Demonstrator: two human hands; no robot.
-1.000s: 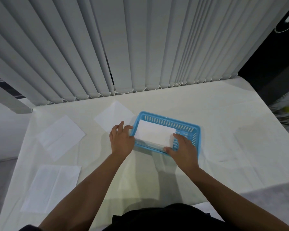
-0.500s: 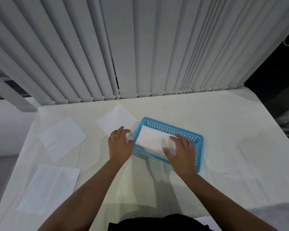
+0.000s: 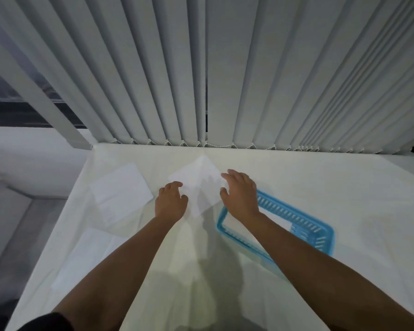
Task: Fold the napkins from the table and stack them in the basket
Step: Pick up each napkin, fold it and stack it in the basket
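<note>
Napkins are seen in 4 places, and the blue basket (image 3: 304,225) is used here as the landmark. 1 flat white napkin (image 3: 198,185) lies on the counter (image 3: 320,182) just past the far left corner of the basket, turned like a diamond. The left hand (image 3: 170,201) is placed at the left edge of this napkin, with its fingers curled down onto the edge. The right hand (image 3: 240,193) is placed at the right edge of the same napkin, with its fingers spread and bent. Whether the napkin is pinched or only touched by the hands cannot be told. The right wrist is held over the near left part of the basket.

Inside the basket, a folded white napkin (image 3: 276,219) is seen lying flat. The basket is set on the counter, and part of it is hidden by the right arm.

Farther left of the basket, a second flat napkin (image 3: 120,189) is laid on the counter. Left of the basket and nearer to the person, a third flat napkin (image 3: 86,256) is laid, partly hidden by the left arm.

Beyond the basket, grey window blinds (image 3: 225,68) are hung down to the far edge of the counter.
</note>
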